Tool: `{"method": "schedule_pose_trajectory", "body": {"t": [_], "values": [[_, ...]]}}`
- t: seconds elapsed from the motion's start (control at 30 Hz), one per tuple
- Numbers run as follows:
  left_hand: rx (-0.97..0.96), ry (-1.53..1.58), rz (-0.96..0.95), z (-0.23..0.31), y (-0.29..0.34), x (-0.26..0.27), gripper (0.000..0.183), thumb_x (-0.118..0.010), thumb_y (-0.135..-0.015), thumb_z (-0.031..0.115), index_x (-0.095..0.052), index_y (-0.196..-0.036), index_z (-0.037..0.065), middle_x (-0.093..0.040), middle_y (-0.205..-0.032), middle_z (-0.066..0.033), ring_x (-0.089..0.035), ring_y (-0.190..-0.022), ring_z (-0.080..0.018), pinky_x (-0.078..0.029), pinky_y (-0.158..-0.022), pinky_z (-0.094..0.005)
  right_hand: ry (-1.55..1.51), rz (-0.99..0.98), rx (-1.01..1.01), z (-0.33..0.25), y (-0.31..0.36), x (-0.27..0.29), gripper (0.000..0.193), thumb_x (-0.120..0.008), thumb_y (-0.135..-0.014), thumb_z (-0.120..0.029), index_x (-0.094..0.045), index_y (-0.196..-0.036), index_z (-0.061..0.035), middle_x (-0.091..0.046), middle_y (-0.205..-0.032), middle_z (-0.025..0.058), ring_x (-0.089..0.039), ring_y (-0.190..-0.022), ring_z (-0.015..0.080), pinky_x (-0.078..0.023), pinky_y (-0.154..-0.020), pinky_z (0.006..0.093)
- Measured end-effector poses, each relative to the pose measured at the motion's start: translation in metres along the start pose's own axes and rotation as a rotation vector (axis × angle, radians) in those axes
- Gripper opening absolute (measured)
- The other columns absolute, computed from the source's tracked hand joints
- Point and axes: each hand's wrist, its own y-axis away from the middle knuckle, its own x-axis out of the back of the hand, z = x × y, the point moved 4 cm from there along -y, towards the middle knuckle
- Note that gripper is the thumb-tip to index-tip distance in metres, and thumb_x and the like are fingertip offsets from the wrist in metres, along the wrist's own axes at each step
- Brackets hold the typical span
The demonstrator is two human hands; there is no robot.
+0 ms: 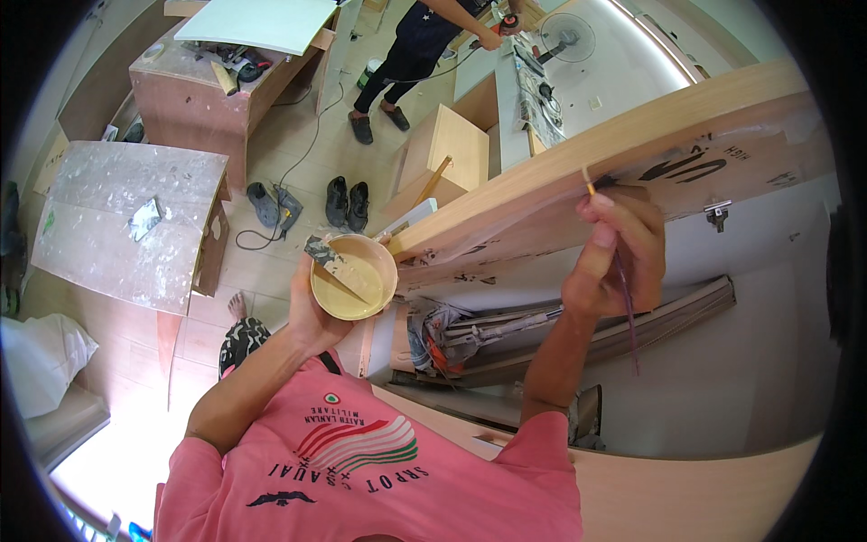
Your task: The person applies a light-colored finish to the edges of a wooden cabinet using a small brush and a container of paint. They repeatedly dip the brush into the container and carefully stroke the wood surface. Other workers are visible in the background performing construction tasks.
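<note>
My left hand point(307, 312) is wrapped round a round tub point(394, 282) of cream-coloured paint or filler. A flat stick smeared with dark and cream stuff point(336, 267) lies slanted across the tub's mouth. In my right hand point(623, 244) a thin paintbrush point(626, 294) is pinched between thumb and fingers, its purple handle pointing down. The brush's pale tip meets, or nearly meets, the light wood edge of a long panel point(542, 197). A metal hinge point(716, 215) sits on the panel's film-covered, printed face. The tub is close to the panel's left end.
Behind the panel, a person point(424, 41) holds a corded power tool point(510, 22). A paint-spotted board point(126, 217) and a wooden cabinet point(194, 117) stand at left. Shoes point(347, 203) and a corded tool point(287, 212) lie on the floor. Long trim pieces point(668, 316) rest below my right hand.
</note>
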Motion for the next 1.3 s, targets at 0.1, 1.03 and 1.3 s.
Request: {"method": "schedule_pose_trajectory", "body": {"t": [0.1, 1.03, 1.3], "values": [[0.003, 0.008, 0.004, -0.0003, 0.0003, -0.0008, 0.083, -0.028, -0.093, 0.071, -0.046, -0.144, 0.008, -0.063, -0.11, -0.0191, -0.06, -0.086, -0.0313, -0.048, -0.076, -0.039, -0.009, -0.054, 0.02, -0.0002, -0.0033, -0.0012, 0.022, -0.057, -0.079, 0.005, -0.067, -0.098, 0.0068, -0.065, -0.082, 0.0169, -0.061, -0.066, 0.0229, -0.051, -0.06, 0.0307], [0.004, -0.014, -0.058, 0.0017, 0.0047, -0.0044, 0.083, -0.028, -0.094, 0.071, -0.044, -0.146, 0.009, -0.063, -0.111, -0.0178, -0.06, -0.087, -0.0307, -0.049, -0.079, -0.0399, -0.089, -0.017, -0.016, -0.0016, 0.0018, -0.0049, 0.027, -0.057, -0.068, 0.006, -0.069, -0.092, 0.0053, -0.065, -0.08, 0.0148, -0.062, -0.067, 0.0256, -0.051, -0.063, 0.0338], [0.012, -0.028, -0.089, 0.002, 0.0033, -0.0065, 0.081, -0.028, -0.094, 0.07, -0.043, -0.147, 0.01, -0.063, -0.11, -0.0175, -0.061, -0.086, -0.0302, -0.049, -0.077, -0.0389, -0.039, -0.05, 0.025, -0.0044, 0.0007, -0.0056, 0.023, -0.054, -0.075, 0.009, -0.066, -0.094, 0.0082, -0.064, -0.079, 0.0155, -0.06, -0.067, 0.0247, -0.05, -0.061, 0.0332]]}}
